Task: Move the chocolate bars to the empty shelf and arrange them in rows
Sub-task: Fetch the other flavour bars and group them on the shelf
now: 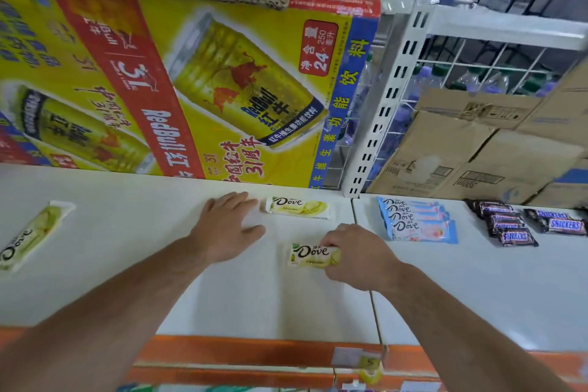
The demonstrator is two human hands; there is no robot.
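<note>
Yellow Dove bar [313, 255] pinched by right hand [358, 256]; left hand [227, 226] flat nearby.

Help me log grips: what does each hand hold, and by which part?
Right hand grips the nearer yellow Dove bar by its right end; left hand holds nothing, its fingers straight.

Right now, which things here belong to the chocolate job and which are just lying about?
Job: right hand holding a yellow Dove bar; second yellow Dove bar; green Dove bar; blue Dove bars; Snickers bars; white shelf.
Lying about: Red Bull carton; cardboard boxes; water bottles.
</note>
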